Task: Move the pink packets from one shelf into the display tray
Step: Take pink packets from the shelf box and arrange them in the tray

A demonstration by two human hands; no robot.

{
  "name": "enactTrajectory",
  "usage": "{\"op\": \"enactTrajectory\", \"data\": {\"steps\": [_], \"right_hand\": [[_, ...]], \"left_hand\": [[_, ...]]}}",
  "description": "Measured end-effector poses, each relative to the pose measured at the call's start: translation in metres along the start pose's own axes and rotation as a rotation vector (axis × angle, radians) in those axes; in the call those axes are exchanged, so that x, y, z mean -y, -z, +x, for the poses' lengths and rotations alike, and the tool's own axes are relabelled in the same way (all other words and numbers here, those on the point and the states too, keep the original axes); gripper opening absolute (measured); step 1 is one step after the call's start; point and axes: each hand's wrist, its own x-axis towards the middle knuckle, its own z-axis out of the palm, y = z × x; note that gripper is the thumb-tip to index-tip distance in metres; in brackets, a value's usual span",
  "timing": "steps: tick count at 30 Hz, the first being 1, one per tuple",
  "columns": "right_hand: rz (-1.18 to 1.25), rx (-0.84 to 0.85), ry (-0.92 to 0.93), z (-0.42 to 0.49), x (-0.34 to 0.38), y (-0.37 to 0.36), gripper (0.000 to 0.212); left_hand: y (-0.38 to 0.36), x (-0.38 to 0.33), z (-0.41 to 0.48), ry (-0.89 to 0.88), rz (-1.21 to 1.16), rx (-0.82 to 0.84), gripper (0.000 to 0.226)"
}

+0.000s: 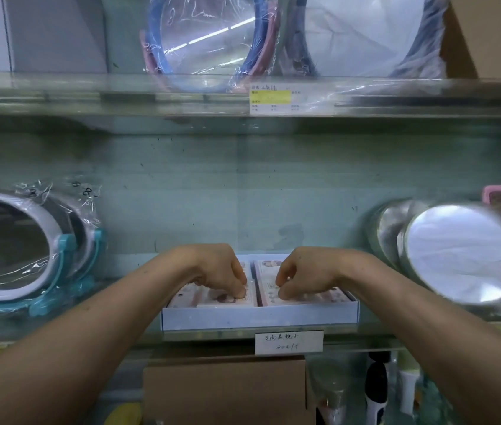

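The shelf (375,334) leaves open room between the left mirror (22,250) and the right mirror (457,253). The tray (258,317) sits there at the front edge, with two rows of packets (310,297) inside. The left hand (221,271) and right hand (304,273) pinch packets with curled fingers.

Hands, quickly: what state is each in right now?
Left hand: fingers curled, pinching flat pink packets, left row of the white cardboard tray.
Right hand: fingers curled, pinching right-row packets.
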Motion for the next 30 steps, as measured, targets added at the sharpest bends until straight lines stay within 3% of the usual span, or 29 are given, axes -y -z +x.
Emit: {"op": "enactTrajectory", "data": {"steps": [14, 23, 30], "right_hand": [[-0.026, -0.018, 0.090, -0.006, -0.001, -0.007, 0.038], [-0.081, -0.144, 0.127, -0.003, 0.009, -0.003, 0.028], [-0.072, -0.313, 0.318, -0.008, 0.050, 0.001, 0.030]], "left_hand": [[-0.009, -0.007, -0.011, 0.045, 0.066, -0.040, 0.032], [-0.012, -0.017, -0.012, 0.124, 0.108, -0.249, 0.005], [0.009, 0.002, -0.047, 0.193, 0.051, -0.492, 0.029]]}}
